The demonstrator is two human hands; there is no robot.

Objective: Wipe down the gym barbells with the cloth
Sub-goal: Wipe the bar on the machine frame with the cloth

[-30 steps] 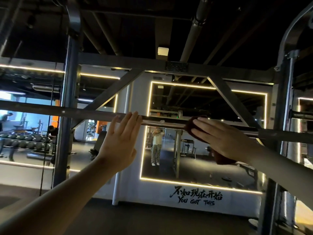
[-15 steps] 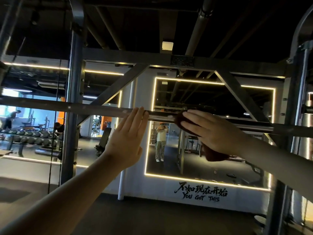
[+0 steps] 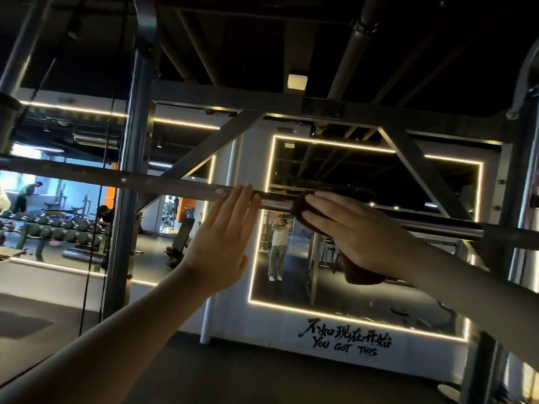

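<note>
A long steel barbell [image 3: 122, 179] runs across the view at head height, held in a rack. My left hand [image 3: 224, 234] is raised flat, its straight fingertips touching the bar near the middle. Just to its right, my right hand [image 3: 355, 231] lies with straight fingers over a dark red cloth [image 3: 300, 205] and presses it against the bar. More of the cloth hangs below my right palm. The two hands are a short gap apart.
The rack's dark upright [image 3: 128, 199] stands at left, another upright [image 3: 522, 228] at right, with diagonal braces behind the bar. A lit mirror [image 3: 364, 258] on a white wall faces me. A dumbbell rack [image 3: 52, 228] and people are far left.
My right hand has slid the cloth leftward along the bar, closing the gap to my left hand. The view has shifted slightly right and the left hand stays against the bar.
</note>
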